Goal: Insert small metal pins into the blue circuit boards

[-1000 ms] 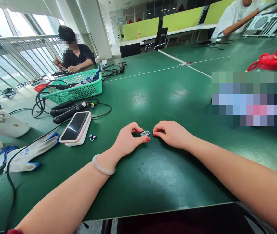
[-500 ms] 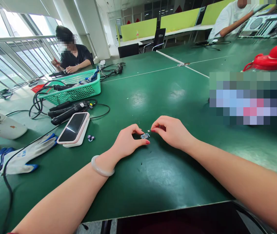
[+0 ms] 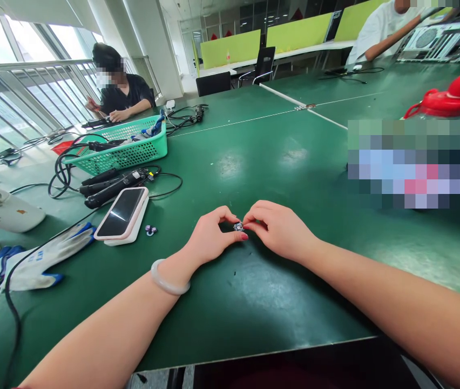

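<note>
Between the thumb and forefinger of my left hand [image 3: 211,232] is a small circuit board [image 3: 238,227], held by its edges just over the green table [image 3: 295,313]. My right hand [image 3: 276,226] is closed in a pinch at the board's right end, its fingertips covering part of it. The tiny piece in that pinch is hidden now; a moment ago a small light-coloured part showed at the fingertips. A pale bangle [image 3: 169,278] circles my left wrist.
Left of my hands lie small round metallic parts [image 3: 151,230], a phone [image 3: 122,213], black corded tools [image 3: 114,186] and white-blue gloves [image 3: 47,262]. Beyond stands a green basket [image 3: 133,154]. A red-lidded container [image 3: 444,102] is at right. Two people work at the table's far sides.
My right hand has moved left and slightly down, bringing its fingertips and the small part against the circuit board. My left hand stays in place.
</note>
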`<state>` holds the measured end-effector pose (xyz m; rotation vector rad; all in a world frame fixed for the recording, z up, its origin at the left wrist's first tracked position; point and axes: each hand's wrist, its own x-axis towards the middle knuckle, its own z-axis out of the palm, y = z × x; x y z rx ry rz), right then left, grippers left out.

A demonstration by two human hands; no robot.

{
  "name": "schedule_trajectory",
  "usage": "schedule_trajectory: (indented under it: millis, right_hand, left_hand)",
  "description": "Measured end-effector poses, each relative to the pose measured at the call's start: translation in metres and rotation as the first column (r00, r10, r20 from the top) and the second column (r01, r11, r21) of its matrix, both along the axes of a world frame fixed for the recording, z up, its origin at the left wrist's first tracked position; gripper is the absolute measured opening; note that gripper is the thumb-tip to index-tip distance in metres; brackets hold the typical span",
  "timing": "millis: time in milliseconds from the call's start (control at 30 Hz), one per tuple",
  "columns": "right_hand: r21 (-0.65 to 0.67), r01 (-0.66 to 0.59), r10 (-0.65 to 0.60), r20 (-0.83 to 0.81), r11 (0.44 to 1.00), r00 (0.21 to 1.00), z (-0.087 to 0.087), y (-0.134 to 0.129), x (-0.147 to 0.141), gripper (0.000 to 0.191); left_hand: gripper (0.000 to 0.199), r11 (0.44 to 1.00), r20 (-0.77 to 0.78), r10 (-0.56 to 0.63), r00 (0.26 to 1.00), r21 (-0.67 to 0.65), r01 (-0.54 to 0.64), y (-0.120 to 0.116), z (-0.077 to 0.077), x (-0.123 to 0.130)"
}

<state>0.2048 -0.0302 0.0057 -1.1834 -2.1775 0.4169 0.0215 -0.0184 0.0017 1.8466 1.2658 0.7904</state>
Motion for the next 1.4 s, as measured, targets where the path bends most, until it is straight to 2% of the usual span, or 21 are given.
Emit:
schedule_trajectory:
  millis: [167,300,400,500,533,567,633,700,767,833,1033,1300,1400]
  right_hand:
    - [0.001,0.021,-0.020,-0.052,1.000,0.998,0.003,-0.001,0.000,0.011]
    - [-0.002,0.038,-0.038,-0.123,0.999,0.992,0.007,0.000,0.003,0.011]
    - [-0.022,0.054,-0.056,-0.144,0.998,0.988,0.007,0.003,0.009,0.013]
    - [-0.060,0.095,-0.103,-0.154,0.994,0.983,0.005,0.010,0.016,0.014]
    - [-0.072,0.112,-0.123,-0.157,0.991,0.980,0.004,0.012,0.018,0.014]
    - [-0.081,0.129,-0.141,-0.163,0.988,0.977,0.003,0.014,0.020,0.015]
    - [-0.096,0.152,-0.167,-0.173,0.984,0.971,0.001,0.019,0.025,0.015]
    - [-0.107,0.166,-0.183,-0.176,0.980,0.967,0.001,0.022,0.028,0.014]
    - [-0.120,0.175,-0.195,-0.176,0.977,0.965,0.000,0.025,0.031,0.014]
    - [-0.134,0.177,-0.200,-0.176,0.975,0.964,-0.001,0.027,0.033,0.014]
    - [-0.175,0.158,-0.190,-0.182,0.972,0.965,-0.005,0.029,0.034,0.015]
    - [-0.209,0.121,-0.155,-0.154,0.970,0.976,-0.011,0.032,0.033,0.016]
    - [-0.222,0.114,-0.149,-0.150,0.968,0.977,-0.012,0.032,0.033,0.016]
  left_hand:
    - [0.028,0.992,0.171,-0.014,0.985,-0.123,0.035,0.001,-0.001,0.001]
    - [0.027,0.979,0.272,0.047,0.961,-0.203,0.010,0.003,-0.002,0.002]
    - [0.028,0.980,0.197,0.101,0.975,-0.191,-0.063,0.005,0.001,-0.002]
    - [0.024,0.973,-0.080,0.231,0.970,0.013,-0.231,0.010,0.011,-0.018]
    - [0.023,0.947,-0.229,0.316,0.921,0.136,-0.291,0.012,0.015,-0.026]
    - [0.025,0.916,-0.390,0.391,0.834,0.256,-0.310,0.014,0.019,-0.034]
    - [0.031,0.865,-0.630,0.495,0.598,0.424,-0.270,0.017,0.025,-0.049]
    - [0.035,0.879,-0.769,0.477,0.426,0.419,-0.228,0.020,0.026,-0.060]
    - [0.038,0.905,-0.829,0.426,0.363,0.381,-0.192,0.022,0.025,-0.065]
    - [0.038,0.918,-0.841,0.396,0.368,0.357,-0.172,0.023,0.023,-0.067]
    - [0.034,0.918,-0.781,0.396,0.484,0.354,-0.179,0.029,0.020,-0.071]
    - [0.022,0.899,-0.700,0.433,0.568,0.378,-0.219,0.036,0.017,-0.078]
    - [0.018,0.886,-0.679,0.458,0.573,0.399,-0.236,0.036,0.017,-0.076]
